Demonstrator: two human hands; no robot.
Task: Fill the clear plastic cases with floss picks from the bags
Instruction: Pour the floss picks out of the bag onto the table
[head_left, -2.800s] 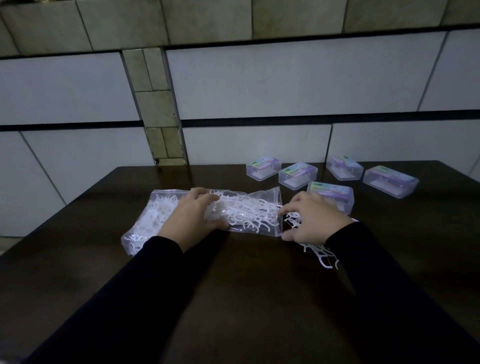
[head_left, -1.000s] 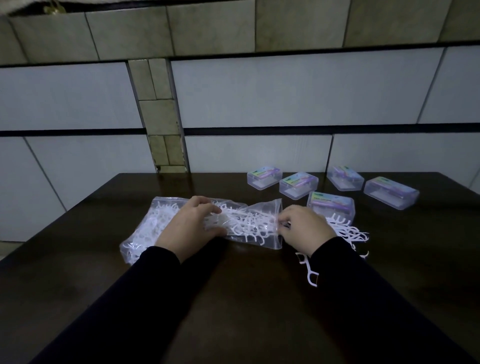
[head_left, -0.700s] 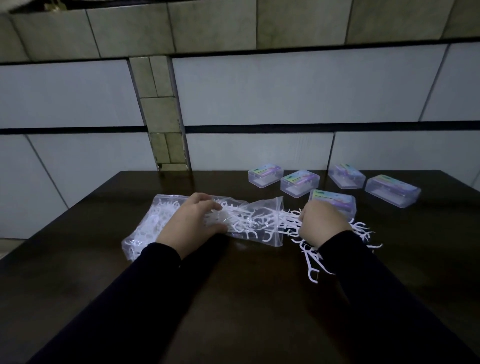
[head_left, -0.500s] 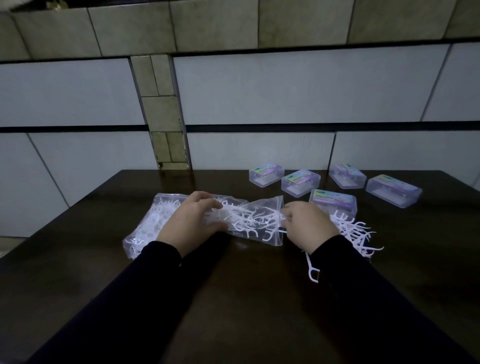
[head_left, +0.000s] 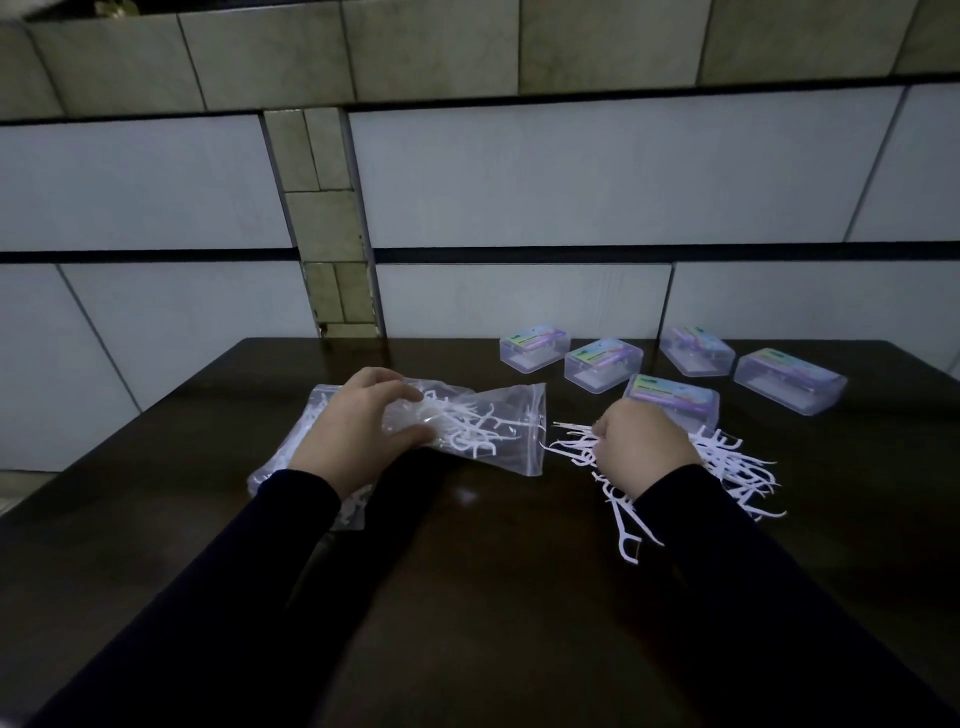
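Observation:
A clear zip bag (head_left: 511, 431) of white floss picks lies on the dark table (head_left: 493, 597), its mouth facing right. My left hand (head_left: 358, 434) grips the bag's middle, bunching the plastic. My right hand (head_left: 641, 447) is curled around a bunch of picks just right of the bag's mouth. A loose pile of floss picks (head_left: 737, 467) spreads beside and beneath that hand. Several clear plastic cases with coloured labels stand shut behind, the nearest case (head_left: 675, 397) just beyond my right hand.
Other cases (head_left: 535, 347) (head_left: 602, 362) (head_left: 696, 351) (head_left: 789, 381) sit near the table's far right edge. A tiled wall (head_left: 493, 182) rises right behind the table. One floss pick (head_left: 626, 535) lies apart, toward me.
My right hand has pulled away from the bag's mouth to the right with a bunch of picks. The loose pile has grown. My left hand has stayed on the bag.

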